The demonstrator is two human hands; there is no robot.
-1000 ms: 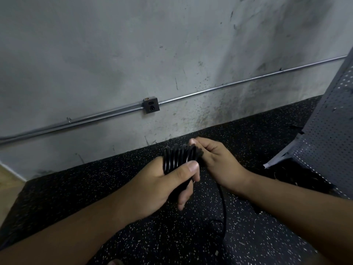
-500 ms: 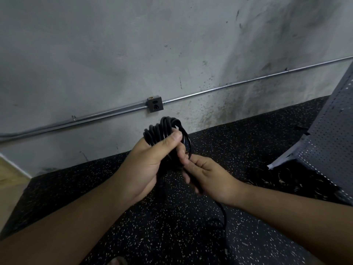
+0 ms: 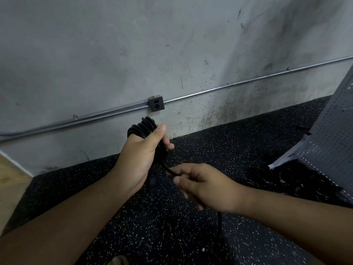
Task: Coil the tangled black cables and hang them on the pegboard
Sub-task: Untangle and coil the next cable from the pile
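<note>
The coil point(image 3: 142, 127) sits in mid-air at centre frame, clamped in the left hand point(image 3: 139, 159), thumb pressed over its loops. At five o'clock from it, the right hand point(image 3: 206, 186) pinches the loose cable point(image 3: 168, 169). The pegboard point(image 3: 332, 134) leans at three o'clock, more cables point(image 3: 282, 180) piled on the floor point(image 3: 172, 236) at its foot.

Both hands point(image 3: 139, 159) point(image 3: 208, 186) raised, fingers point(image 3: 168, 144) curled

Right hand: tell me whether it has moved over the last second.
Yes. The right hand has dropped down and away from the wall socket, pulling the loose cable out below the coil held in the left hand.
</note>
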